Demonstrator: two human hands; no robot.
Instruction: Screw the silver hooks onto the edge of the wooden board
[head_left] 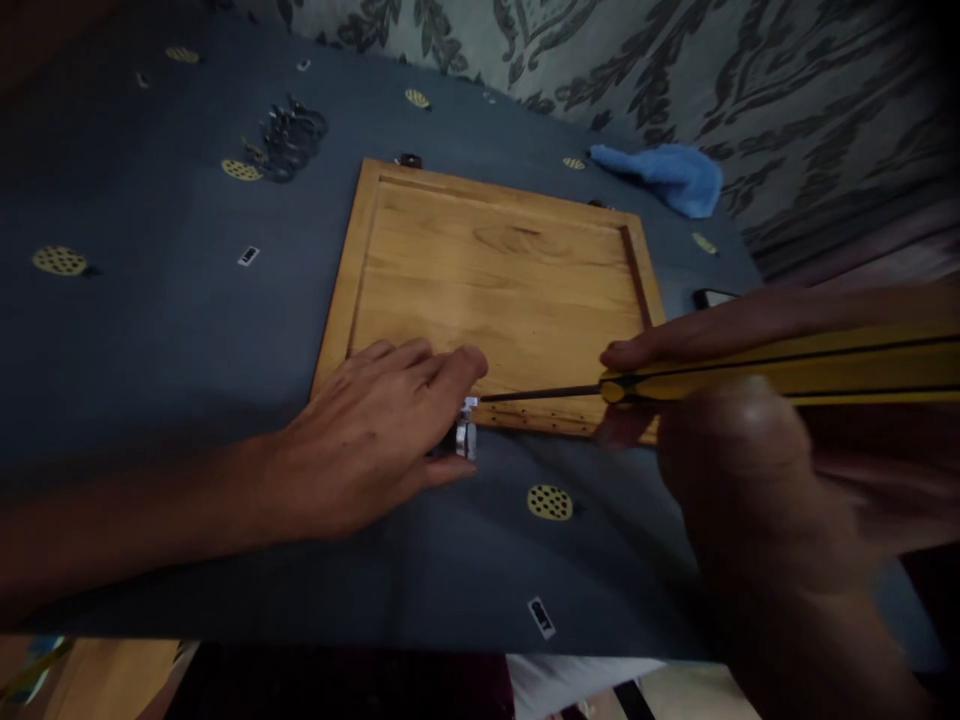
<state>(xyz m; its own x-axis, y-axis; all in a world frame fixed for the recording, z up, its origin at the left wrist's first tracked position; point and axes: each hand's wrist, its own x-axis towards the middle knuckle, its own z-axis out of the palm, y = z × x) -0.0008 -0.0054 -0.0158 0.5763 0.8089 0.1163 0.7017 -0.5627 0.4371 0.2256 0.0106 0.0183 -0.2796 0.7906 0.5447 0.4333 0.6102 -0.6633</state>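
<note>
A framed wooden panel (495,280) lies on the blue-grey tabletop, with a row of small dark holes along its near edge. My left hand (375,430) rests on its near left part, thumb and fingers closed around a small silver metal fitting, which looks like a hinge (466,430), at that edge. Most of the fitting is hidden by the hand. My right hand (757,480) grips the yellow handle of a screwdriver (750,375). The thin shaft points left, and its tip meets or nearly meets the fitting.
A heap of dark metal pieces (289,140) lies at the upper left. Small dark fittings (410,160) show at the panel's far edge. A blue cloth (667,178) lies near the patterned wall at the back right. A phone-like object (716,298) is partly behind my right hand.
</note>
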